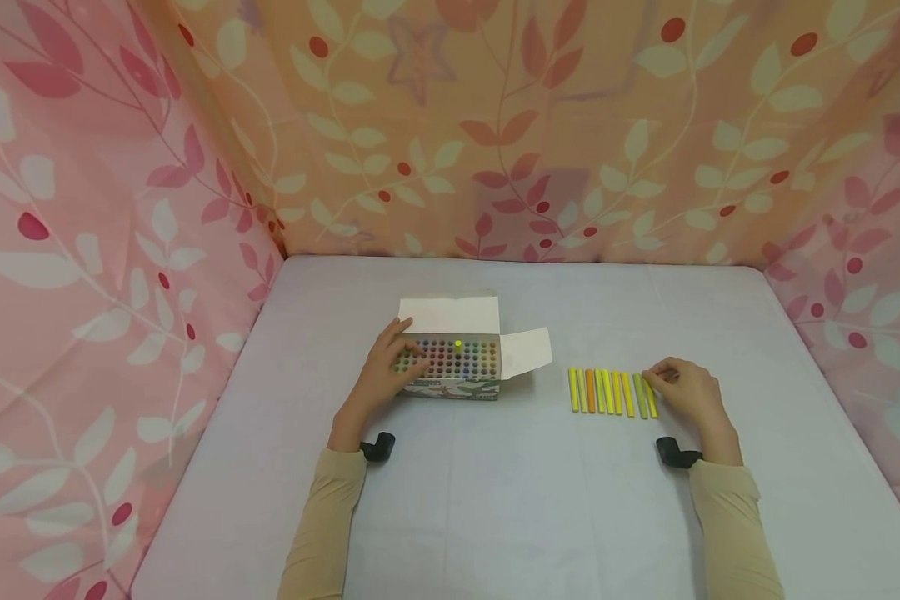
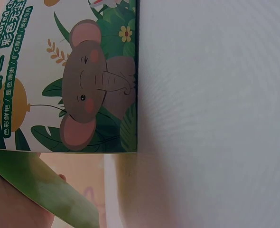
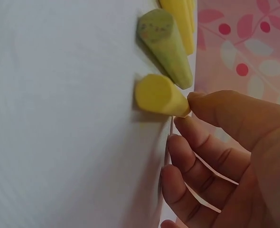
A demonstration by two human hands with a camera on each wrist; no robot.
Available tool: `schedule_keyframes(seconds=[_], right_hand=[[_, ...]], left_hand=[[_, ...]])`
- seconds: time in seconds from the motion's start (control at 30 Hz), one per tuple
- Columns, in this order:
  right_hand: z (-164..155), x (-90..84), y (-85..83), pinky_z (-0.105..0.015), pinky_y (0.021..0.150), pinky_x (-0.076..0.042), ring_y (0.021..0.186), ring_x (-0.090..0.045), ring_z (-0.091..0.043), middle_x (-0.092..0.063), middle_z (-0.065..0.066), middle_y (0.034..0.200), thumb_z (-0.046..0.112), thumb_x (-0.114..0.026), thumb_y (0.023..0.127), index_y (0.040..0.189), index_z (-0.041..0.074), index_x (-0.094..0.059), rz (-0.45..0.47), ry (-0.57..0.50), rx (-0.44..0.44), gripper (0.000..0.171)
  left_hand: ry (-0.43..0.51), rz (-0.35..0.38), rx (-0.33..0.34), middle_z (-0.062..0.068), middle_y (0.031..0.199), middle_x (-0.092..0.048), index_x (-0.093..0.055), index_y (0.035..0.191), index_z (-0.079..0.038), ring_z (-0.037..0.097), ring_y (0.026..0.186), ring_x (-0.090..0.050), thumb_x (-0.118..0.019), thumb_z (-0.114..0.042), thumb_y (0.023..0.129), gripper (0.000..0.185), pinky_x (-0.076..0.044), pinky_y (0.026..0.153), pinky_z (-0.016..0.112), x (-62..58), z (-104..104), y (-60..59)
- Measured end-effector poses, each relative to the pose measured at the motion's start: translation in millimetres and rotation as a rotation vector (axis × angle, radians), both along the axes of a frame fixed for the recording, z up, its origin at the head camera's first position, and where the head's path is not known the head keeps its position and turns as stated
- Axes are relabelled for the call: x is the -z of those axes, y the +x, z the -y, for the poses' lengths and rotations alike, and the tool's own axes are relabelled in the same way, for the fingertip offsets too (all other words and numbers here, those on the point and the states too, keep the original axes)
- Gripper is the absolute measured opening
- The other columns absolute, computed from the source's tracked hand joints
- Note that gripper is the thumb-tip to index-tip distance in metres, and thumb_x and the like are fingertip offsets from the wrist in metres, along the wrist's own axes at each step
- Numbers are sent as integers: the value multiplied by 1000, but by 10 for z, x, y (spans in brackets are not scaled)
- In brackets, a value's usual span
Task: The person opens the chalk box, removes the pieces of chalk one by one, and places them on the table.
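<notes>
In the head view, an opened carton of colored chalk [image 1: 461, 389] stands left of the table's middle, with many chalk ends showing in rows. One yellow chalk [image 1: 458, 344] sticks up above the others. My left hand [image 1: 387, 360] rests at the carton's left side, its fingers spread over the chalk ends. A row of chalk sticks, mostly yellow with an orange one [image 1: 590, 392] and an olive-green one [image 1: 640, 396], lies to the right. At the row's right end my right hand [image 1: 688, 389] pinches the far end of a yellow chalk stick [image 3: 154, 93] between thumb and forefinger.
The carton's white lid [image 1: 450, 315] stands up at the back, and a side flap [image 1: 527, 352] sticks out to the right. In the left wrist view, a green flap [image 2: 50, 190] partly covers the hand. Patterned curtains [image 1: 495, 125] enclose the white table [image 1: 510, 500].
</notes>
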State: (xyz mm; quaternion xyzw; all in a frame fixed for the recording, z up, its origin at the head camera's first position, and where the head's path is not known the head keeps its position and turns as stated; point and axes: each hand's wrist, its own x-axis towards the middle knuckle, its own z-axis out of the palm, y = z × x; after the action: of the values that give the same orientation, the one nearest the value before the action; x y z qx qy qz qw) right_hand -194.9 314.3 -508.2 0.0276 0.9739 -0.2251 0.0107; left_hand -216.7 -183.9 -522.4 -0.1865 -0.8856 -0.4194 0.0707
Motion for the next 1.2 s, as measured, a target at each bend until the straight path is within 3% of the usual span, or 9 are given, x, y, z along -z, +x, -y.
schedule_keyframes(seconds=[0.27, 0.63, 0.83, 1.1, 1.2], right_hand=[[-17, 7, -3, -31, 61, -34, 76, -56, -26, -64, -13, 83, 35, -59, 90, 93, 4, -62, 0, -4, 5, 32], [-8, -50, 6, -40, 65, -38, 80, -57, -29, -64, -15, 88, 33, -57, 91, 96, 4, -62, -33, -1, -11, 30], [85, -153, -40, -38, 65, -38, 81, -56, -29, -62, -16, 92, 34, -55, 92, 100, 3, -61, -65, -8, 17, 33], [-12, 185, -360, -32, 61, -38, 77, -55, -21, -61, -7, 92, 52, -51, 89, 99, 11, -63, -236, 5, -31, 44], [153, -11, -315, -37, 61, -41, 80, -56, -26, -61, -10, 93, 47, -55, 89, 99, 8, -63, -261, -77, -48, 41]], left_hand=[[2, 30, -12, -9, 151, -26, -61, 94, -23, 21, 143, -9, -64, -47, 84, 26, -17, 109, 58, -6, -4, 3], [-8, -3, -3, -4, 151, -27, -61, 94, -20, 30, 142, -12, -64, -43, 85, 26, -18, 109, 59, -3, -8, 11], [-10, -11, 0, -3, 151, -27, -62, 96, -16, 31, 142, -12, -64, -42, 85, 28, -17, 110, 58, -2, -6, 19], [-12, -11, -4, -3, 151, -27, -61, 95, -19, 29, 142, -12, -65, -42, 85, 26, -17, 109, 58, 2, -4, 20], [-11, -1, -7, -5, 151, -27, -61, 94, -21, 25, 143, -11, -64, -44, 85, 25, -17, 110, 58, 6, -4, 17]])
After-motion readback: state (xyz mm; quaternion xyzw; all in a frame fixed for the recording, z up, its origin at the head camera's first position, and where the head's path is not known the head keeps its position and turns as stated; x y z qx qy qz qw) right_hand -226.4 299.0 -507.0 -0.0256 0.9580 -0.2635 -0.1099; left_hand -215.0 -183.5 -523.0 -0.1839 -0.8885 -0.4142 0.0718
